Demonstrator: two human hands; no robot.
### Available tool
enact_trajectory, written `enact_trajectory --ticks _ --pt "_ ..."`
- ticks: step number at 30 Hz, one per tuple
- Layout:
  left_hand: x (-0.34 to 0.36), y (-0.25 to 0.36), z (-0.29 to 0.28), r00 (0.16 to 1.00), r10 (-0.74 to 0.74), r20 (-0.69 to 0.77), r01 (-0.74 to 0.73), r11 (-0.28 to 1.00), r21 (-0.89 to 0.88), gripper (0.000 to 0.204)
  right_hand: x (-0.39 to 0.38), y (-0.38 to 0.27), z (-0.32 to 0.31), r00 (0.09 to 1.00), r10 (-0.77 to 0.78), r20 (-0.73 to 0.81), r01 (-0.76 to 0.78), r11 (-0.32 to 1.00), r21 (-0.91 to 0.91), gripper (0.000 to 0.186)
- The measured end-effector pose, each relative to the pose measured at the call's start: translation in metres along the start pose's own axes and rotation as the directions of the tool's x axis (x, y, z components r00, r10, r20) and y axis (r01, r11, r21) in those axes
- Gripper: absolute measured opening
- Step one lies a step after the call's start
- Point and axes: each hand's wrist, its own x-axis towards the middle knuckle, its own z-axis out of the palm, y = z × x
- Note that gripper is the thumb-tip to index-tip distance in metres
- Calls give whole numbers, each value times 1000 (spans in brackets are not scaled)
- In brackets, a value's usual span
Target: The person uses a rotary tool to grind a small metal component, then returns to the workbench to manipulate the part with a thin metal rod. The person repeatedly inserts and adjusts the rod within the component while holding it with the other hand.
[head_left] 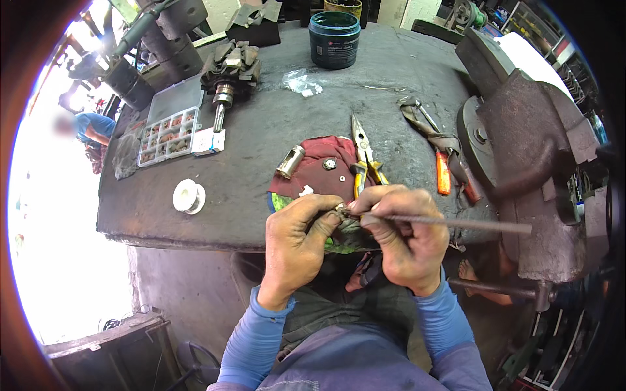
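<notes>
Works at a wide, dark grey worktop (254, 163), with a heavy, brown-grey metal vise (535, 143) at its right side. Has toward the left an open, clear plastic box (169, 104) with many compartments, and just beside it a dark metal rotor with a shiny shaft (231, 72). Has at the far side a round, dark teal jar (334, 49); at the near edge, a maroon cloth (314, 153). Holds left hand (293, 241) and right hand (411, 238) close together over the cloth's near part. Has long-nosed pliers with yellow-and-black handles (363, 150) just beyond. Grasps in the right hand a long, thin, grey rod (482, 225), pointing rightward. Has a white spool (189, 197) well to the left; on the cloth, a silver metal cylinder (290, 161). Pinches between left thumb and finger a small, pale metal piece (341, 207), near the rod's inner end; cannot tell if touching.
</notes>
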Motion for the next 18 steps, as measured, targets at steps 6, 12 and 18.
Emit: enact_trajectory --ticks 6,12,18 --pt "-2 2 1 1000 -6 10 6 1000 -13 13 0 0 1 999 -24 -41 25 999 43 23" --pt "-1 1 -1 999 22 28 -22 1000 -15 14 -6 0 0 995 80 -65 -67 981 183 21" --pt "-2 1 -2 999 29 34 -29 1000 -10 15 -5 4 -3 995 92 -29 -82 963 255 21"
